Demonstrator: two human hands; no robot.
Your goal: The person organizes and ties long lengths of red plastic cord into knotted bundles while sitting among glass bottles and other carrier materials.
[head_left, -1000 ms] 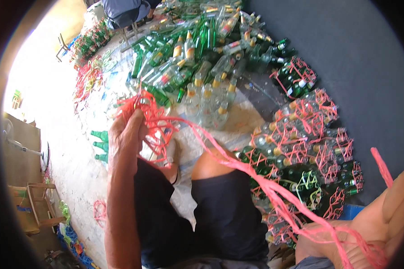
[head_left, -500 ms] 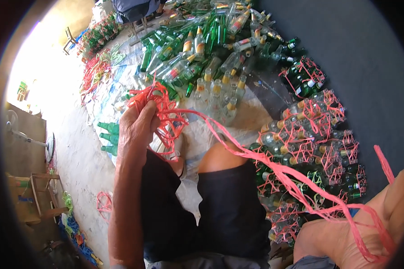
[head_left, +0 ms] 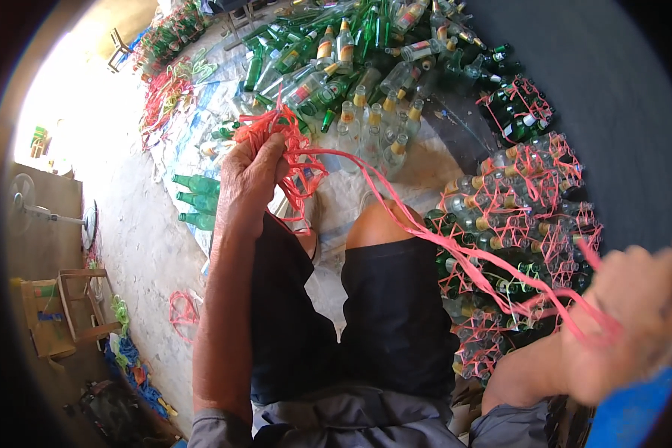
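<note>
My left hand (head_left: 254, 172) is closed around a loose bunch of pink plastic twine (head_left: 300, 175), held above the floor beyond my knees. From it, long pink strands (head_left: 463, 255) stretch across to my right hand (head_left: 635, 313) at the right side. That hand is smeared by motion, but the strands run into its fist, and a short pink end sticks up beside it. Several clear glass bottles (head_left: 371, 131) with gold necks stand upright just past the bunch. Next to my left forearm lie green bottles (head_left: 198, 201).
A big heap of green and clear bottles (head_left: 343, 56) covers the far floor. Bundles of bottles tied with pink twine (head_left: 526, 201) line the right side. At left are a wooden frame (head_left: 89, 306), a fan (head_left: 89, 224) and a pink twine coil (head_left: 182, 313).
My right hand has moved up and the strands have shifted with it. The view has also shifted, while my left hand keeps hold of the bunch.
</note>
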